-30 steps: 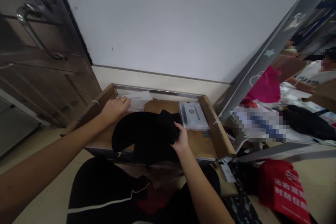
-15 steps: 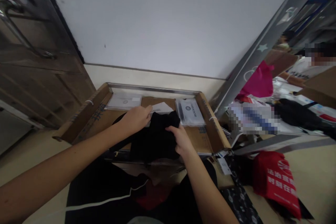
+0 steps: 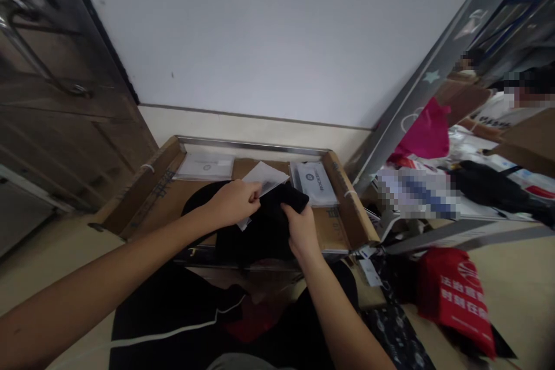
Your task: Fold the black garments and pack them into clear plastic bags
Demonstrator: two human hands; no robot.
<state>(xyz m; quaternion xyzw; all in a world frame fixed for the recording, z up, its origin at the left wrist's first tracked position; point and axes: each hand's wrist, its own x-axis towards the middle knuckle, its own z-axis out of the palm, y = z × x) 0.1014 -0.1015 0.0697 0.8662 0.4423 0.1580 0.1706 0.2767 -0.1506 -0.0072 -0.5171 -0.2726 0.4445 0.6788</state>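
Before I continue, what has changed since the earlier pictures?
The left hand moved right from the white stack, carrying a white packet over to the black cloth. The right hand still grips the cloth; the printed packets and cardboard tray stayed put.

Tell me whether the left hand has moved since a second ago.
Yes. Against the cardboard tray, the left hand has moved rightward and nearer, from the tray's far left part to over the black cloth.
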